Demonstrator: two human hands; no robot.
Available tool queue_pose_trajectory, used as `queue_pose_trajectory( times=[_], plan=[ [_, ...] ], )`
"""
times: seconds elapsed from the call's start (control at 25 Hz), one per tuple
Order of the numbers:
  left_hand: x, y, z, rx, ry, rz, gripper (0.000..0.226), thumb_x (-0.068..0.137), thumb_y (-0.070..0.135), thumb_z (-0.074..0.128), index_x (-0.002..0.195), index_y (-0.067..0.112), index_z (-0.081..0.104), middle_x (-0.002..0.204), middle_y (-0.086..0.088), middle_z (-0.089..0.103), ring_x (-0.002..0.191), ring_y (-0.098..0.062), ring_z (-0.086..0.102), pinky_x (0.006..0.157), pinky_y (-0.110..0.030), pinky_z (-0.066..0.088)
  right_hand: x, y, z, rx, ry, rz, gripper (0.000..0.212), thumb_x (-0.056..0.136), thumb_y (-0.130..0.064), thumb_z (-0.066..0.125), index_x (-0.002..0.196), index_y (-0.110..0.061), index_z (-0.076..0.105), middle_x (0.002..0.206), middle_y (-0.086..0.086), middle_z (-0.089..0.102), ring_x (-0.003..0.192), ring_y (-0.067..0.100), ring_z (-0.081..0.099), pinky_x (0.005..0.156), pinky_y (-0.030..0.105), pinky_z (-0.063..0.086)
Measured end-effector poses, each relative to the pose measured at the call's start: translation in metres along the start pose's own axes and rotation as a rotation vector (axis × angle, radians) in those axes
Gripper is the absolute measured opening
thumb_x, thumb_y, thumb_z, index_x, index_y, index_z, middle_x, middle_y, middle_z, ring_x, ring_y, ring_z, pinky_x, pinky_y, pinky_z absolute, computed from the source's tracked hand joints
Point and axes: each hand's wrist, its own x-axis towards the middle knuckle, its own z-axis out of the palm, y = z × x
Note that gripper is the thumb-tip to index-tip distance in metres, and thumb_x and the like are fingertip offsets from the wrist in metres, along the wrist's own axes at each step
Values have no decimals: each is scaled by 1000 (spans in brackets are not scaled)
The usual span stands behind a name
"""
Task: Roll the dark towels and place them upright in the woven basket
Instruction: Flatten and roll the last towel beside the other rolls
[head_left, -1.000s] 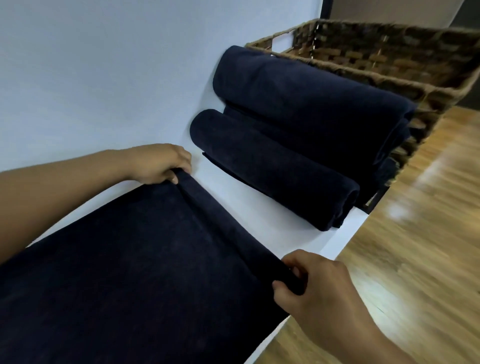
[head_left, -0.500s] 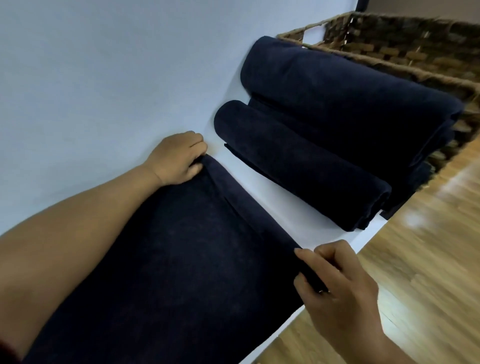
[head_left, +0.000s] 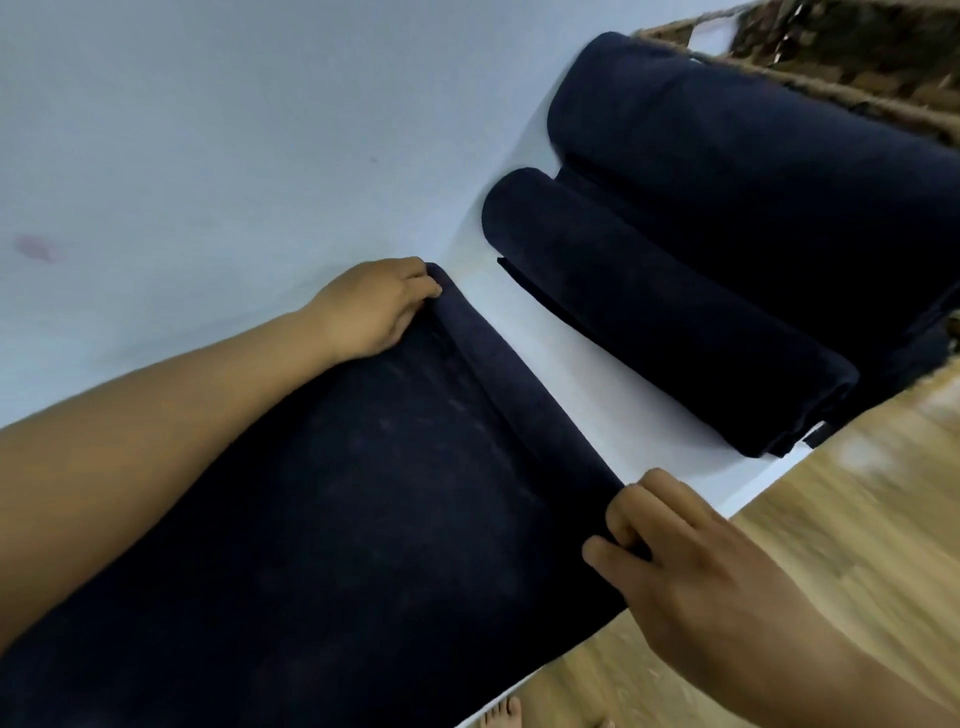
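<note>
A dark navy towel (head_left: 363, 519) lies flat on the white surface (head_left: 587, 395), its far edge turned over into a thin roll. My left hand (head_left: 374, 306) grips the roll's far end by the wall. My right hand (head_left: 670, 551) pinches the roll's near end at the surface's edge. Beyond a strip of bare white lie a rolled dark towel (head_left: 649, 306) and a bigger dark bundle (head_left: 753, 171) on their sides. The woven basket (head_left: 852, 62) stands behind them at the top right, only partly in view.
A pale wall (head_left: 208, 130) runs along the left of the surface. Wooden floor (head_left: 857, 493) lies below on the right. Bare toes (head_left: 504, 714) show at the bottom edge.
The rolled edge of the flat towel has grown slightly thicker under both hands. The view has moved closer and swung left, so less of the basket shows.
</note>
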Motion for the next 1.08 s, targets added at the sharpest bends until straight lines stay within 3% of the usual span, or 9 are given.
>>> queue_pose_trajectory(
  times=[0.08,0.16,0.28,0.36,0.44,0.52,0.64,0.8,1.08],
  plan=[
    [-1,9,-9,-86,-77,-133,37,97,27,44,115,6,69,108,-11,67,96,-31,63,85,-40,51,-3,-4,-1,83,10,47,21,85,-5,50,82,-14,69,79,-3,45,71,17,42,58,27,38],
    [9,11,-22,-111,-192,-236,49,97,44,40,95,8,73,93,-7,69,88,-26,62,84,-43,50,-7,-9,-3,203,-9,80,20,92,-25,52,97,-22,72,81,-7,55,74,15,51,66,26,44],
    [31,11,-38,-137,-316,-370,27,92,39,63,88,15,76,87,-3,72,86,-20,63,79,-40,53,4,-12,-18,652,-11,511,24,97,-54,39,106,-47,59,73,-17,63,64,4,56,59,12,41],
    [46,14,-42,-140,-369,-460,12,82,33,76,83,21,76,84,3,70,86,-18,64,72,-32,51,12,-7,-16,806,27,768,4,88,-46,57,92,-45,58,60,-16,65,55,7,56,51,12,39],
    [60,21,-45,-69,-428,-458,16,76,30,81,74,22,67,84,2,65,85,-22,63,68,-32,48,16,0,-10,732,-18,841,12,83,-33,71,79,-37,60,48,-11,59,45,9,50,44,15,36],
    [73,25,-45,-9,-461,-431,31,74,27,83,87,20,57,101,0,56,91,-24,56,73,-35,47,20,5,-14,675,-104,897,16,79,-39,73,73,-32,60,48,-8,55,43,7,47,43,17,35],
    [86,29,-41,-2,-566,-295,48,76,12,80,111,21,48,113,0,43,99,-24,48,81,-37,44,24,5,-18,482,-232,913,30,75,-62,61,91,-38,58,74,-17,59,61,1,55,52,19,42],
    [76,21,-33,-120,-684,-59,48,85,-3,59,118,31,60,119,6,56,108,-18,53,97,-36,45,30,-11,-17,445,-243,842,53,83,-60,51,131,-41,41,84,-21,60,80,1,57,69,26,50],
    [51,3,-18,-191,-422,110,40,85,-3,61,117,22,67,114,8,59,110,-14,47,100,-29,37,28,-19,-18,375,-248,739,39,92,-65,30,113,-35,46,97,-13,54,92,7,53,81,28,48]
  ],
)
